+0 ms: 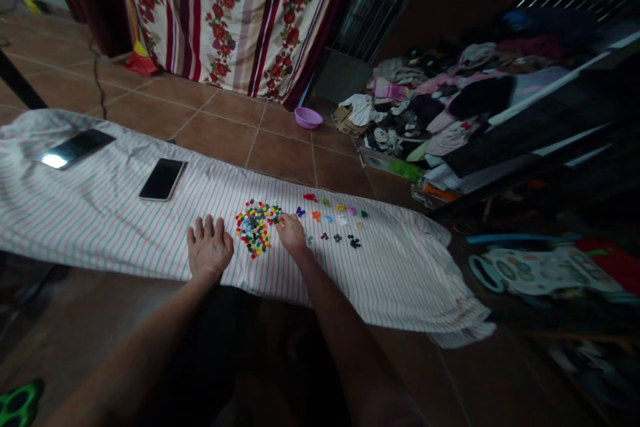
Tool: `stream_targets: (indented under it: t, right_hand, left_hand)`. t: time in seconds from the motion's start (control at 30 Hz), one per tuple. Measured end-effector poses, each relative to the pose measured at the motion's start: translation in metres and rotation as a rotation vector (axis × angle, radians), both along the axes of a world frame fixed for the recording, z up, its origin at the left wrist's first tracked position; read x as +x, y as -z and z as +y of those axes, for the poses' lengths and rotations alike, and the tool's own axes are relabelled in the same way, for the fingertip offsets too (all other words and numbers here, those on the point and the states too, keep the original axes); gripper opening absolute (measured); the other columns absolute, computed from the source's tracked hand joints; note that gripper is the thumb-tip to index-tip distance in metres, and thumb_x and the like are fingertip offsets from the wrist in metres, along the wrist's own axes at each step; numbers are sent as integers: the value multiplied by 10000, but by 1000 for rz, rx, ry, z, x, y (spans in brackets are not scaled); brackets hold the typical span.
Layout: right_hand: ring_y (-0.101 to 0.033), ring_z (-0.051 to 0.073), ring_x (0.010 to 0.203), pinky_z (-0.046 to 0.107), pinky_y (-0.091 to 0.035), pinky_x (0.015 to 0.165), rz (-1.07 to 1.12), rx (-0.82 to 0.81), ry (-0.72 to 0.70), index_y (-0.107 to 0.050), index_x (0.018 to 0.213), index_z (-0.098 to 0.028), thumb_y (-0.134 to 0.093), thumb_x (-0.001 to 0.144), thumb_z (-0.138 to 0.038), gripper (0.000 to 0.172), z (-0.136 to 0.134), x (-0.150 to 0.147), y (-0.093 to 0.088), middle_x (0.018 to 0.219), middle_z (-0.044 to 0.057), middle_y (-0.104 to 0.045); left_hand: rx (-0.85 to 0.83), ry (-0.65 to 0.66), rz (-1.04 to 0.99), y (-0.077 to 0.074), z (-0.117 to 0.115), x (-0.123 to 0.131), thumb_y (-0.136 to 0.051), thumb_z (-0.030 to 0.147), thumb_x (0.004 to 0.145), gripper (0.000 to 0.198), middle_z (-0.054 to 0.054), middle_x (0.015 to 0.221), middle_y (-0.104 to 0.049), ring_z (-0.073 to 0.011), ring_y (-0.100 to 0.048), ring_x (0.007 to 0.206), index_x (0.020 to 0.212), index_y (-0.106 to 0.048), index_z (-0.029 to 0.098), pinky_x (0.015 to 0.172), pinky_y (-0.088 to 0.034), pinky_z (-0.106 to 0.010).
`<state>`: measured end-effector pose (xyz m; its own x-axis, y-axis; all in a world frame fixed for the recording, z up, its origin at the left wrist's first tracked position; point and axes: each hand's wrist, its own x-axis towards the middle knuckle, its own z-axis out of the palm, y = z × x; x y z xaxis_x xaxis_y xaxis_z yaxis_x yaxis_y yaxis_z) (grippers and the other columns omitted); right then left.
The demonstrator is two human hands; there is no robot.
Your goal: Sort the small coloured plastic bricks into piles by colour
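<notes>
A mixed pile of small coloured pieces (pixel 254 227) lies on a striped cloth (pixel 400 280). My left hand (pixel 210 248) rests flat on the cloth just left of the pile, fingers spread and holding nothing. At the pile's right edge, my right hand (pixel 292 233) has its fingertips pinched together; whatever is between them is too small to make out. Right of that hand sit small single-colour groups, among them red pieces (pixel 310 197), orange pieces (pixel 315 216), purple pieces (pixel 300 211), light blue pieces (pixel 328 218) and black pieces (pixel 355 242).
A smartphone (pixel 163 179) and a dark, shiny flat device (pixel 77 148) lie on the cloth to the left. Beyond it, a purple basin (pixel 308 118) stands on the tiled floor before a floral curtain (pixel 225 20). Heaped clothes (pixel 430 100) fill the right background.
</notes>
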<state>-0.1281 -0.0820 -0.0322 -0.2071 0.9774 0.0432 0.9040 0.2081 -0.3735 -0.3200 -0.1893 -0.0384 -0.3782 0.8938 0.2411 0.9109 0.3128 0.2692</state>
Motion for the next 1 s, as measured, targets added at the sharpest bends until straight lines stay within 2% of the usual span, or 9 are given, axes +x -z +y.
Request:
stream_targets:
  t: [0.2, 0.4, 0.67, 1.0]
  right_hand:
    - [-570, 190, 907, 283, -446, 824, -56, -14, -17, -639, 987, -196, -567, 897, -203, 116, 0, -3, -7, 1028, 82, -604]
    - [-595, 222, 907, 308, -459, 797, -73, -23, -31, -649, 1007, -187, -510, 900, -175, 175, -2, -6, -12, 1041, 113, -603]
    - [-592, 183, 890, 251, -451, 767, -2, 91, -37, -647, 935, -201, -486, 910, -192, 163, -7, -3, -3, 1001, 82, -604]
    - [-597, 168, 848, 277, -464, 855, 221, 152, -31, -602, 926, -197, -473, 813, -122, 187, -7, 8, 7, 920, 46, -642]
  left_hand:
    - [34, 10, 7, 0, -1, 0, -337, 324, 903, 524, -177, 1464, -455, -356, -285, 1426, 1351, -526, 127, 1140, -210, -551]
    - [24, -1, 31, 2, -1, 0, -331, 331, 908, 524, -165, 1466, -458, -347, -291, 1427, 1360, -519, 143, 1142, -208, -540]
    - [16, -3, 36, 2, -1, 1, -304, 345, 911, 539, -169, 1473, -450, -352, -281, 1431, 1363, -513, 139, 1144, -203, -541]
    - [26, 9, 7, -2, -1, 1, -311, 336, 898, 546, -191, 1466, -448, -354, -276, 1430, 1354, -516, 116, 1141, -203, -550]
